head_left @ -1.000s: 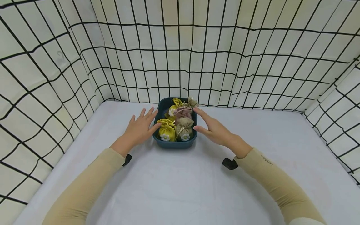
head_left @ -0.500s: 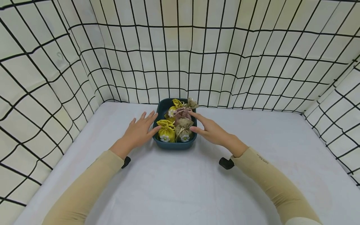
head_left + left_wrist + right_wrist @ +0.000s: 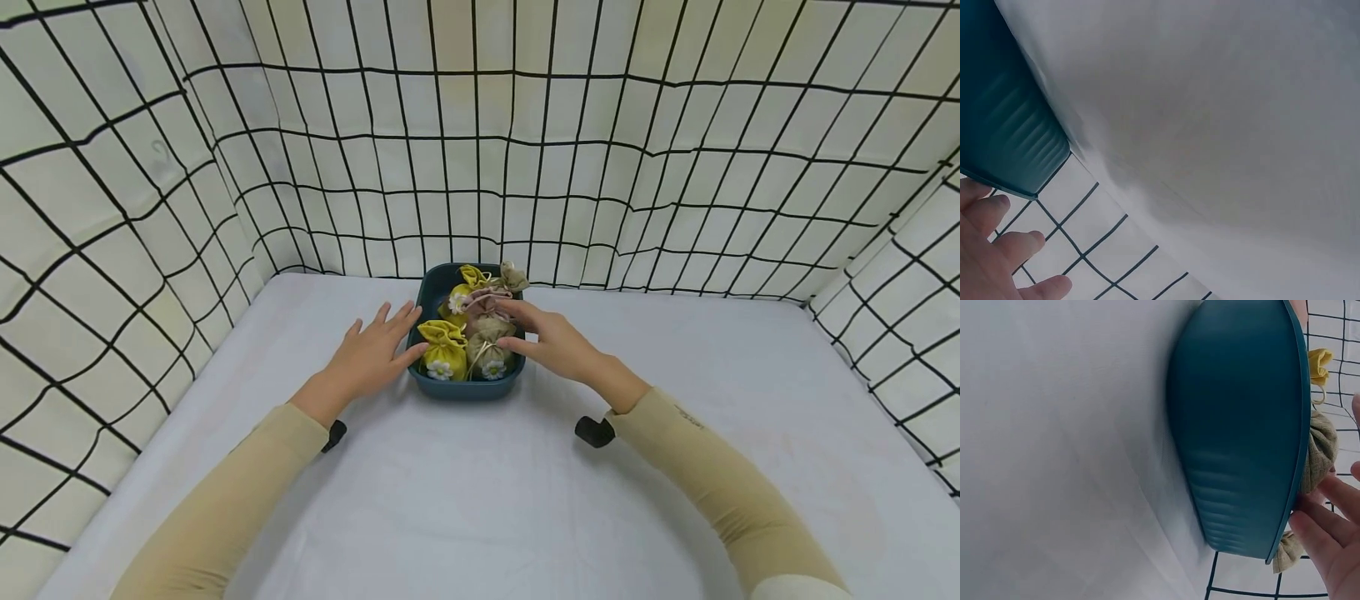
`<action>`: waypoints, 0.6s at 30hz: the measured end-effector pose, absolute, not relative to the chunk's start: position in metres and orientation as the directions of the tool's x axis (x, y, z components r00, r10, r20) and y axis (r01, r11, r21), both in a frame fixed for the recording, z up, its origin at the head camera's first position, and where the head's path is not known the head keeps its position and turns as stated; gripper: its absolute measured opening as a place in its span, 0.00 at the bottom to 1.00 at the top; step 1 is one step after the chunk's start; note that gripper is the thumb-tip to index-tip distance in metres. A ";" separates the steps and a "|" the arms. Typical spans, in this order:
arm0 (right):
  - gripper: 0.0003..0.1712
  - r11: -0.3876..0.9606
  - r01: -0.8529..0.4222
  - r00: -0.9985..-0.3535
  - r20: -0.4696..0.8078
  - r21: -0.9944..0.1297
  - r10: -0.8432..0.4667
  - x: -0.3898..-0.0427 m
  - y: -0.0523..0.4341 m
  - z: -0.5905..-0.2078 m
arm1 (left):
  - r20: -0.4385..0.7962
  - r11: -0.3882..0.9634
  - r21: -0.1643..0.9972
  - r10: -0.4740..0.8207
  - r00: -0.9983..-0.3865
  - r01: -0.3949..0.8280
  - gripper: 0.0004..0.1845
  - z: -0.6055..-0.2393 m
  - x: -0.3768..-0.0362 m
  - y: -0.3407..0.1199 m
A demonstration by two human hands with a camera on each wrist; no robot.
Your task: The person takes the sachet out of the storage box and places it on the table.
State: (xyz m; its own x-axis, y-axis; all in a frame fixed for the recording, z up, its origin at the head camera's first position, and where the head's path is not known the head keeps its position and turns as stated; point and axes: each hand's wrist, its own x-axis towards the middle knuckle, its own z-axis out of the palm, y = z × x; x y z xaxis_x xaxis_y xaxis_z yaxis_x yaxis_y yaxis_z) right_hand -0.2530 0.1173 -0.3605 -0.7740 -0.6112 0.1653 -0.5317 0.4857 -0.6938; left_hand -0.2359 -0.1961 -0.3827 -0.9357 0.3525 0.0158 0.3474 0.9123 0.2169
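Note:
A dark blue-green plastic basin stands at the back of the table, with several small drawstring pouches inside. At its front are a yellow pouch and a beige pouch, each bearing a white flower. Behind them lie a pink pouch, another yellow pouch and a beige one at the far right corner. My left hand is spread at the basin's left rim, thumb towards the front yellow pouch. Over the right rim reaches my right hand, thumb and fingers apart around the front beige pouch.
White cloth covers the table. A black grid net over pale sheeting rises behind and along both sides, close behind the basin. A black wrist camera sits under the right sleeve, another under the left.
My right hand has moved left over the rim, its fingertips now overlapping the pink and front beige pouches. My left hand has stayed almost still at the left rim.

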 end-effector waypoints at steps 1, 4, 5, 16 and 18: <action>0.37 0.494 -0.529 -0.780 0.166 -0.690 -0.603 -0.254 0.117 -0.360 | 0.015 0.912 0.216 0.354 -0.935 0.348 0.40 -0.383 -0.236 -0.196; 0.35 0.523 -0.518 -0.797 0.160 -0.677 -0.583 -0.256 0.115 -0.358 | 0.014 0.910 0.220 0.356 -0.934 0.350 0.40 -0.383 -0.235 -0.195; 0.34 0.529 -0.515 -0.800 0.157 -0.674 -0.579 -0.256 0.115 -0.358 | 0.015 0.910 0.222 0.357 -0.934 0.351 0.40 -0.383 -0.235 -0.195; 0.33 0.512 -0.546 -0.764 0.142 -0.663 -0.629 -0.264 0.112 -0.355 | 0.025 0.900 0.223 0.378 -0.925 0.374 0.40 -0.384 -0.234 -0.197; 0.33 0.529 -0.554 -0.760 0.132 -0.643 -0.637 -0.266 0.111 -0.354 | 0.026 0.902 0.210 0.382 -0.924 0.378 0.40 -0.383 -0.234 -0.197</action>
